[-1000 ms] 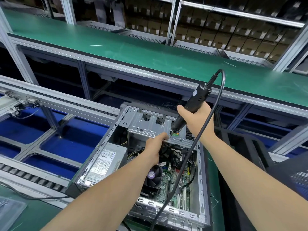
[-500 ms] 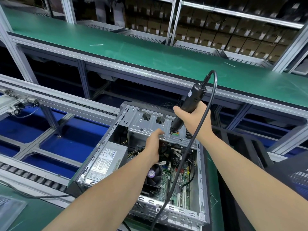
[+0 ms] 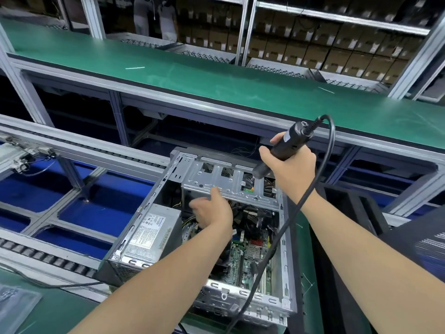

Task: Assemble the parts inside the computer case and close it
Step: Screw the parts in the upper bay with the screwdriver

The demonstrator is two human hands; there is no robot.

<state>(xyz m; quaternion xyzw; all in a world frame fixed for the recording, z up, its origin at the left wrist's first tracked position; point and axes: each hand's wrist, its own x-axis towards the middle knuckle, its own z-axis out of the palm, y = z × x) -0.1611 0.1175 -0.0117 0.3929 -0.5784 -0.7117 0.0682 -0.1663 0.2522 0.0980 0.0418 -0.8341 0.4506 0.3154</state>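
Slanting screwdriver [image 3: 287, 145] points down-left.

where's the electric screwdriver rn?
Head view, right of centre: the electric screwdriver is gripped in the right hand, tip pointing down over the drive cage at the far end of the open computer case.

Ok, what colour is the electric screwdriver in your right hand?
The screwdriver is black, with a black cord; clearest in the head view.
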